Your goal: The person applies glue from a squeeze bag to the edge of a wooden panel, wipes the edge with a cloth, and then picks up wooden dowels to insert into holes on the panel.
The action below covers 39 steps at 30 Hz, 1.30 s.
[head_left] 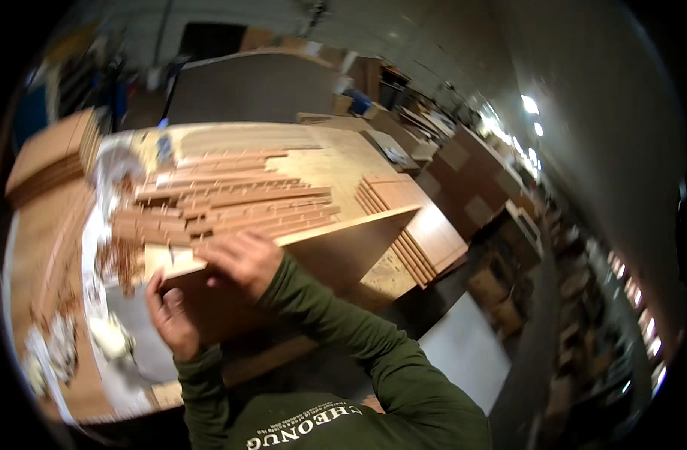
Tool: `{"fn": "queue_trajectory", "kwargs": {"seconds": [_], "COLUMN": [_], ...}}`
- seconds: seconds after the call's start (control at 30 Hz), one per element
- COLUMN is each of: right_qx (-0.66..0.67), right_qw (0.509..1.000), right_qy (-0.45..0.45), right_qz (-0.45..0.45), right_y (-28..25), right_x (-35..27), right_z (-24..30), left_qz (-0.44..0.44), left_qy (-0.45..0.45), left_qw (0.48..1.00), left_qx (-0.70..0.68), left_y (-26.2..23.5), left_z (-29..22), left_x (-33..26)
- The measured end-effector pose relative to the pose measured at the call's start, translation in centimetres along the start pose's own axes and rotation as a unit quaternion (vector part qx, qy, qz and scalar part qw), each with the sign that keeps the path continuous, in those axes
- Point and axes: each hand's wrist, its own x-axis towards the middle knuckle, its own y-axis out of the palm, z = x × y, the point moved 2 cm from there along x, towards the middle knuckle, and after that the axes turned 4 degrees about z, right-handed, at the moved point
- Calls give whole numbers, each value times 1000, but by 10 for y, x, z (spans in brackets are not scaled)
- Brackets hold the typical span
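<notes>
Two hands, left hand (172, 319) and right hand (242, 261), fingers gripping board (343, 255), wood strips (231, 202) atop.

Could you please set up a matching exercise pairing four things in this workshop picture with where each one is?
Things:
1. The person's left hand
2. The person's right hand
3. The loose reddish-brown wooden strips
4. The stack of tan rectangular boards

Places:
a. Spread across the top of the pale wooden panel
b. On the panel's near edge, fingers over the top
c. At the far left of the workbench
d. Below the panel's near corner, fingers curled upward

Pairs: 1-d, 2-b, 3-a, 4-c
</notes>
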Motion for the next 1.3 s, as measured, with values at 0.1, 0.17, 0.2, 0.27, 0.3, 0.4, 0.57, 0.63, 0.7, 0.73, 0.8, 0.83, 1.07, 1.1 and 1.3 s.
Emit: {"fn": "queue_trajectory", "kwargs": {"seconds": [0.1,0.17,0.2,0.27,0.3,0.4,0.57,0.63,0.7,0.73,0.8,0.83,1.07,1.1,1.3], "right_qx": [5,-70,-55,37,67,304,543,541,523,525,530,530,485,498,490], "right_qw": [994,960,916,771,722,702,660,659,680,682,677,677,713,711,733], "right_qy": [38,105,177,290,368,379,277,285,292,296,299,287,254,274,260], "right_qz": [-104,-251,-355,-566,-582,-520,-439,-438,-422,-415,-414,-422,-438,-413,-394], "right_y": [-40,-73,-90,-105,-103,-73,-41,-41,-48,-48,-58,-58,-57,-63,-72], "right_x": [-48,-107,-136,-201,-244,-316,-309,-299,-301,-306,-313,-317,-316,-323,-330], "right_z": [-28,-68,-91,-142,-178,-250,-276,-267,-270,-272,-274,-276,-261,-262,-270], "left_qz": [-60,-111,-145,-110,-135,-153,-7,87,190,234,337,393,695,693,683], "left_qy": [21,126,222,1,0,48,319,400,444,470,471,465,227,204,129], "left_qw": [991,981,904,992,990,978,885,771,761,737,716,702,586,592,638], "left_qx": [-121,99,334,-57,-40,133,340,488,434,425,390,369,349,358,332], "left_y": [-1,-17,-21,12,19,-12,111,193,268,296,352,376,466,464,467], "left_z": [27,48,52,-11,-13,2,-130,-180,-217,-226,-242,-243,-91,-82,-90], "left_x": [-6,-14,-12,-7,-5,12,16,11,25,41,89,105,-18,-22,-24]}}
